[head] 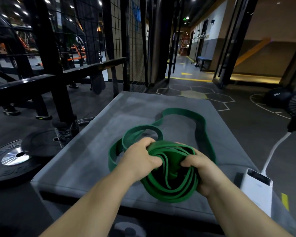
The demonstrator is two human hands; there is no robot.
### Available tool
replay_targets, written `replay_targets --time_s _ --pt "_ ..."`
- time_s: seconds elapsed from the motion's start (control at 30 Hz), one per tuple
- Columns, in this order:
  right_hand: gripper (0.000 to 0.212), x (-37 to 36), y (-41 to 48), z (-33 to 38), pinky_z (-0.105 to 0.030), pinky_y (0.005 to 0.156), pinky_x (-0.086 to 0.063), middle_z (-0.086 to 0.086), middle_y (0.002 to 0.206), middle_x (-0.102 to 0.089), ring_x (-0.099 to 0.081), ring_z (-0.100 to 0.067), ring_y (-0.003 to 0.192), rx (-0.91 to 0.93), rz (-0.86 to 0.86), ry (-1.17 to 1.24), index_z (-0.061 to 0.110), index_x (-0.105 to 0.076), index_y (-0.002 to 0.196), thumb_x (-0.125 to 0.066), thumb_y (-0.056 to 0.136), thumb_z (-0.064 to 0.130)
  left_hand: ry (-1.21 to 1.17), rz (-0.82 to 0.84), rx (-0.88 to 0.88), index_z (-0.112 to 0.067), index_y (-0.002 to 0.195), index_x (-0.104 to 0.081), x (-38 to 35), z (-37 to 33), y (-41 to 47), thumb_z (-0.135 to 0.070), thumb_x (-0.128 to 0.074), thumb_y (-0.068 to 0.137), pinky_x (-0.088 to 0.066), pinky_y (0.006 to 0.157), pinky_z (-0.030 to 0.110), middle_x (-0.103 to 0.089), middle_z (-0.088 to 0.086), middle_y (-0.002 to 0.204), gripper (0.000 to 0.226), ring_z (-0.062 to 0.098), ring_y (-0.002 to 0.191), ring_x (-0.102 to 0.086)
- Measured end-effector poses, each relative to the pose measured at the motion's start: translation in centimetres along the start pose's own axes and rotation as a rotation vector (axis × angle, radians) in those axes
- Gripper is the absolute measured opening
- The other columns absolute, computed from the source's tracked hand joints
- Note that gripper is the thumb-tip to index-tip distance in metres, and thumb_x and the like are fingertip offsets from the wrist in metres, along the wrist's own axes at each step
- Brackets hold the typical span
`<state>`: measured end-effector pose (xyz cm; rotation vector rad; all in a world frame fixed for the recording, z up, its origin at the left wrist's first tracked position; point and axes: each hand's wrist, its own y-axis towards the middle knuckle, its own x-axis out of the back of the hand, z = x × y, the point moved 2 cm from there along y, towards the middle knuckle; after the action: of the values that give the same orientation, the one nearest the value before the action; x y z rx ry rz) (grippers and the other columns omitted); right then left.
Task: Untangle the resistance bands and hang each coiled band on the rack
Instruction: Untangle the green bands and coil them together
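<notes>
A grey padded tabletop (pixel 85 156) fills the middle of the frame. Loose loops of a green band (pixel 171 147) lie on it, and a white power bank (pixel 258 189) sits at its lower right edge.

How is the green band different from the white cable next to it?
The green band is flat and wide; the white cable is thin and round. The band is wound in many loops; the cable makes one gentle curve. The left hand and right hand grip the band over the grey pad; nobody touches the cable, which is plugged into the white power bank. Both are long and bendy.
</notes>
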<state>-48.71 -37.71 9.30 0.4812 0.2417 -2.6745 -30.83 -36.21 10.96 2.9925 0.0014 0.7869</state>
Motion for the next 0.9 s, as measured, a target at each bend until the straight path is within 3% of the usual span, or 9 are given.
replay_targets --time_s 0.13,0.23,0.33,0.43,0.63,0.9 --pt "0.074 0.2 -0.1 0.1 -0.05 0.087 -0.052 -0.034 0.119 -0.061 -0.063 -0.042 0.098 0.023 0.055 -0.032 0.0 -0.058 0.124 -0.066 0.05 0.003 -0.063 0.111 0.007 -0.028 0.102 -0.06 0.0 0.5 0.2 -0.016 -0.07 0.066 -0.054 0.067 0.03 -0.069 0.0 0.083 0.039 0.015 0.071 -0.065" --pt "0.065 0.4 -0.6 0.9 -0.038 0.073 -0.059 -0.016 0.102 -0.071 -0.071 -0.027 0.088 0.119 -0.069 -0.3 0.016 -0.06 0.119 -0.062 0.056 0.001 -0.284 0.275 0.041 -0.022 0.112 -0.058 -0.4 0.9 -0.3 -0.012 -0.073 0.059 -0.055 0.082 0.041 -0.07 0.011 0.097 0.056 0.021 0.085 -0.068" --pt "0.057 0.1 -1.0 1.5 -0.034 0.08 -0.058 -0.001 0.098 -0.073 -0.071 -0.018 0.091 0.222 -0.08 -0.638 0.031 -0.063 0.111 -0.063 0.059 0.008 -0.438 0.299 0.049 -0.017 0.113 -0.057 -0.8 0.9 -0.7 -0.004 -0.071 0.056 -0.054 0.076 0.033 -0.069 0.005 0.089 0.06 0.017 0.083 -0.066" --pt "0.057 0.0 -1.0 1.6 -0.032 0.083 -0.056 0.006 0.098 -0.074 -0.07 -0.012 0.092 0.206 -0.041 -0.803 0.035 -0.061 0.111 -0.074 0.059 0.016 -0.512 0.28 0.061 -0.016 0.109 -0.058 -1.1 0.9 -0.8 0.0 -0.068 0.053 -0.053 0.07 0.029 -0.069 0.004 0.083 0.059 0.016 0.078 -0.066" --pt "0.048 0.2 -1.1 1.8 -0.021 0.086 -0.05 0.015 0.099 -0.072 -0.066 -0.002 0.096 0.28 -0.125 -0.894 0.043 -0.06 0.105 -0.066 0.081 0.002 -0.549 0.256 0.035 -0.017 0.109 -0.058 -1.7 0.5 -0.8 0.0 -0.069 0.055 -0.054 0.072 0.03 -0.069 0.004 0.086 0.057 0.017 0.082 -0.066" --pt "0.045 0.3 -1.0 1.0 -0.032 0.088 -0.054 0.012 0.097 -0.07 -0.065 -0.006 0.094 0.275 -0.24 -0.867 0.045 -0.06 0.095 -0.056 0.084 0.002 -0.491 0.328 0.082 -0.019 0.115 -0.057 -2.6 0.5 -0.7 -0.006 -0.07 0.056 -0.052 0.071 0.028 -0.07 -0.001 0.081 0.062 0.013 0.08 -0.068"
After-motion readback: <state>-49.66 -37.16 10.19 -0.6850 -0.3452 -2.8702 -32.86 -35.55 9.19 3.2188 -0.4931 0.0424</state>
